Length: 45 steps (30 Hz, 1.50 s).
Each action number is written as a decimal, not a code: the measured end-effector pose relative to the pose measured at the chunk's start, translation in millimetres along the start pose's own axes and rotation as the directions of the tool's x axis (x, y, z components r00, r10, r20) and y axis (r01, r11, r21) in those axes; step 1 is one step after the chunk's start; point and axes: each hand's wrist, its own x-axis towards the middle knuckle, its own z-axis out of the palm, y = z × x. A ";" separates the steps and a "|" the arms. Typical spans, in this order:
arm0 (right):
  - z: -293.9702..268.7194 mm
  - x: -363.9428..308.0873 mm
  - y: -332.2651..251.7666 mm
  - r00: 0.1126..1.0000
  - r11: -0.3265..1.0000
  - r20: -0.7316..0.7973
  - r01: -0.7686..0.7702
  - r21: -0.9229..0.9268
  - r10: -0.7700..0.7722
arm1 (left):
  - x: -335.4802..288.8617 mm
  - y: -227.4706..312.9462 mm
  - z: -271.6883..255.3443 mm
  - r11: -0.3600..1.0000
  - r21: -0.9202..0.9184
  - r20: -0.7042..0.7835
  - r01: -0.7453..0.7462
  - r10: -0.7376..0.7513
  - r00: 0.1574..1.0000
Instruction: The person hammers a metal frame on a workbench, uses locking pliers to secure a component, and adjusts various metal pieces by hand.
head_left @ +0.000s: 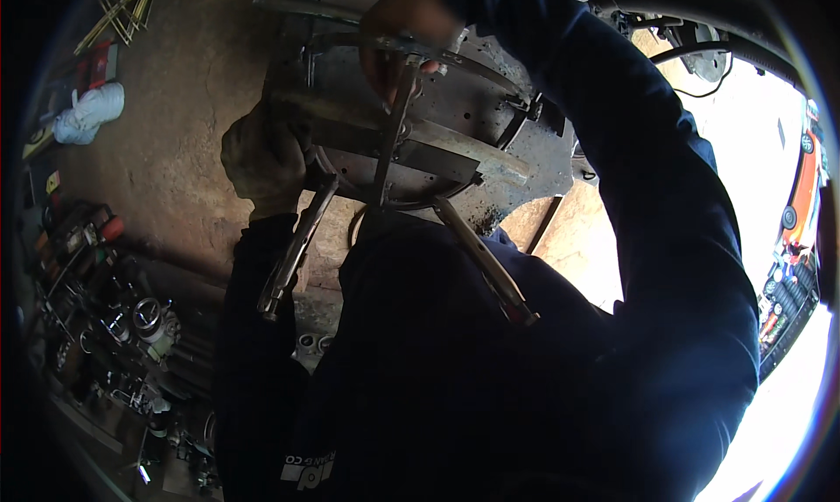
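My right hand bends in at the top of the view, its fingers closed about the upper end of a narrow metal rod. Part of those fingers is hidden behind a curved metal strip. At the left, my left hand looks dark, maybe gloved, and is curled at the end of a flat metal bar; its fingertips are in shadow. Both hands are over a round metal plate with holes. Two metal tubes slant down from the plate's near edge, either side of my body.
Brown floor lies to the left, with a pale blue cloth bundle and thin yellow rods. Cluttered machinery fills the lower left. A thick dark pipe crosses the upper right. An orange vehicle shows at the bright right edge.
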 end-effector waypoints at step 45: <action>53.3 -16.2 0.8 0.994 0.988 -0.002 0.111 0.105 -0.112 | -0.6 -1.6 3.7 0.997 0.029 -0.115 -0.065 0.068 0.991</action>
